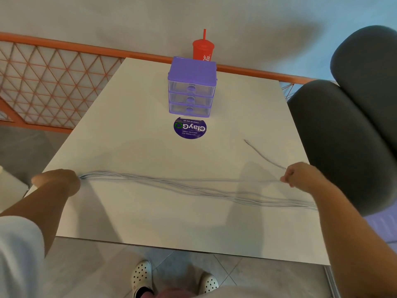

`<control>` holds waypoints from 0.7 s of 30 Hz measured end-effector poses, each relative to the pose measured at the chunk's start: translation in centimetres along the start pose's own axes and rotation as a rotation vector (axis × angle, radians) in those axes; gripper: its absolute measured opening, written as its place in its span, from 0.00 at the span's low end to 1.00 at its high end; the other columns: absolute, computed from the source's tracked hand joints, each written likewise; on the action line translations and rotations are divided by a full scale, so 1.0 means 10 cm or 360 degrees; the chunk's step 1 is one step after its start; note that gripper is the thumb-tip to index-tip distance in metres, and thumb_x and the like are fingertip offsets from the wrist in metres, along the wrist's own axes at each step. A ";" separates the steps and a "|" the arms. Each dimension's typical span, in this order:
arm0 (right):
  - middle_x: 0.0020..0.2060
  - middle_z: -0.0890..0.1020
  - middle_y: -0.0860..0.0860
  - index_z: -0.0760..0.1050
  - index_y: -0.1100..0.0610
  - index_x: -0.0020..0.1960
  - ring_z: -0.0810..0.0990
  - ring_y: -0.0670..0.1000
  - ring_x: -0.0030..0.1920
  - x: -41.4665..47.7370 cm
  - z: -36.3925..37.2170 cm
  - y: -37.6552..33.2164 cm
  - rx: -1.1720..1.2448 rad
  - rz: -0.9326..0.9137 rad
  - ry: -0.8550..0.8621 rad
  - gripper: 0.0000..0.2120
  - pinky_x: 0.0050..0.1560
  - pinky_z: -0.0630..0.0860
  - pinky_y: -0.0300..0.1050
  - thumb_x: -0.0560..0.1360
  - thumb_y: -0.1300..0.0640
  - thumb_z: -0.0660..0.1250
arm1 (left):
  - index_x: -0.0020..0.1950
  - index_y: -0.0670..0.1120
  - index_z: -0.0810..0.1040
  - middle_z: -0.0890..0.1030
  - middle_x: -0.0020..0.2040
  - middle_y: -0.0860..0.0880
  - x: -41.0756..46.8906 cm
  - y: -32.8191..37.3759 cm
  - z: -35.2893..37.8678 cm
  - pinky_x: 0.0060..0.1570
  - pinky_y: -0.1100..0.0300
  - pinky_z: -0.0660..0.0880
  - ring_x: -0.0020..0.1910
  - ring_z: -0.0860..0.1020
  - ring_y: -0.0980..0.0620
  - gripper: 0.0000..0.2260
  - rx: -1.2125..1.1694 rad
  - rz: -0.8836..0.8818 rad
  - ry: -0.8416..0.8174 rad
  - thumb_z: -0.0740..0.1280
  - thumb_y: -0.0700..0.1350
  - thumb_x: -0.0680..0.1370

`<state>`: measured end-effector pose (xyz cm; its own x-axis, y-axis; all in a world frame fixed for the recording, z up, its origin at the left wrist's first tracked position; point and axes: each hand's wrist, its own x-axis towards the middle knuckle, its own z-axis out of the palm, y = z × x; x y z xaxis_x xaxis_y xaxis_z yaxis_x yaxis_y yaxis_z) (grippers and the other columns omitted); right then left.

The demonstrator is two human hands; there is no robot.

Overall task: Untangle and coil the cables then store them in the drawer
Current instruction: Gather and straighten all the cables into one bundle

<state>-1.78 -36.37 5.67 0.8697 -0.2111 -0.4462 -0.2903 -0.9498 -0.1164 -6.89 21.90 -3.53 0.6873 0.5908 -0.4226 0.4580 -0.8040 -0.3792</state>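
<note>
1. Standing at the white table (pixel 129 130), I've got it filling most of my view, its near edge just above my feet.
2. Off to my right, a dark grey padded chair (pixel 348 143) sits right against the table's side.
3. Over on the left and along the far edge runs an orange railing (pixel 53 82) with a diamond lattice, and a pale wall behind it.
4. Now the cables (pixel 182 183): a pale bundle of several strands is laid out across the near part of the tabletop, from my left hand all the way over to the right edge, where the strands run off the table by the chair. They lie loosely side by side and cross each other in the middle.
5. The purple drawer unit (pixel 191 89) stands upright at the far middle of the table, well apart from the cables, with all three clear drawers pushed in.
6. My left hand (pixel 62 181) is at the table's left edge, where the bundle's looped end goes into it. The fingers are hidden behind the back of the hand, but it looks closed around the strands.
7. My right hand (pixel 300 175) is near the right edge, fingertips pinching a strand of the cables. One loose end trails away from it up the tabletop toward the middle.
8. A round purple sticker (pixel 190 127) lies flat just in front of the drawer unit.
9. A red cup (pixel 203 49) with a straw stands right behind the drawer unit, at the far edge.
10. Down below, my white dotted shoes (pixel 141 276) are on the tiled floor.
</note>
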 end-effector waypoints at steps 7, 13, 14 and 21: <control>0.39 0.80 0.56 0.74 0.58 0.40 0.75 0.57 0.42 -0.19 0.80 0.17 0.0488 0.0133 0.0236 0.09 0.45 0.72 0.48 0.76 0.54 0.64 | 0.64 0.45 0.73 0.75 0.64 0.45 -0.06 0.10 0.00 0.65 0.47 0.67 0.63 0.73 0.44 0.17 -0.0005 -0.0023 0.0062 0.54 0.47 0.78; 0.39 0.78 0.52 0.73 0.51 0.35 0.77 0.57 0.46 -0.07 0.30 0.36 0.0300 0.0142 0.0145 0.10 0.50 0.73 0.49 0.73 0.51 0.68 | 0.64 0.45 0.73 0.75 0.64 0.44 0.04 0.06 0.07 0.65 0.46 0.68 0.63 0.73 0.43 0.18 -0.0026 0.0015 0.0073 0.55 0.47 0.77; 0.40 0.79 0.51 0.74 0.50 0.36 0.77 0.57 0.46 -0.05 0.21 0.40 0.0316 0.0132 0.0191 0.08 0.52 0.74 0.50 0.74 0.53 0.67 | 0.64 0.44 0.74 0.75 0.64 0.43 0.07 0.06 0.08 0.65 0.46 0.68 0.63 0.73 0.43 0.18 -0.0045 0.0031 0.0076 0.55 0.47 0.78; 0.38 0.78 0.50 0.74 0.53 0.37 0.76 0.53 0.43 -0.03 0.12 0.52 0.0502 0.0071 0.0484 0.11 0.45 0.71 0.45 0.76 0.64 0.62 | 0.62 0.43 0.75 0.76 0.61 0.43 0.23 0.03 0.17 0.63 0.49 0.70 0.60 0.74 0.43 0.17 -0.0104 0.0052 0.0063 0.57 0.46 0.77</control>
<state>-4.01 -40.93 4.09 0.9177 -0.3538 -0.1808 -0.3971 -0.8311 -0.3893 -6.15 23.12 -6.06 0.7236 0.5622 -0.4004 0.4701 -0.8262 -0.3106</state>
